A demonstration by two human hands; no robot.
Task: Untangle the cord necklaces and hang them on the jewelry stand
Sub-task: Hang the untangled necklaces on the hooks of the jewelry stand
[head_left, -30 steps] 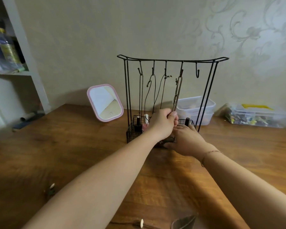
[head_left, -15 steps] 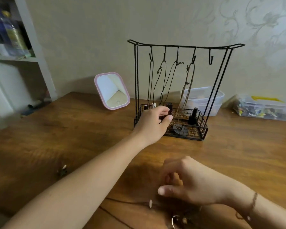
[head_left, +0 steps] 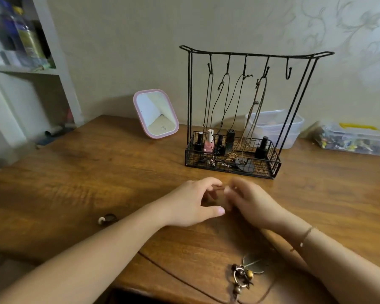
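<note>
Cord necklaces on jewelry stand, left hand loosely curled – right hand grip unclear

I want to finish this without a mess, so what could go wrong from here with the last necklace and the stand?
The last necklace lies at the table's near edge, partly under the right arm; a sweep could drag it off. Only the rightmost hook on the stand is free, right beside hung cords that could snag. The cords trail into the basket among bottles, so tugging might tip one.
</note>
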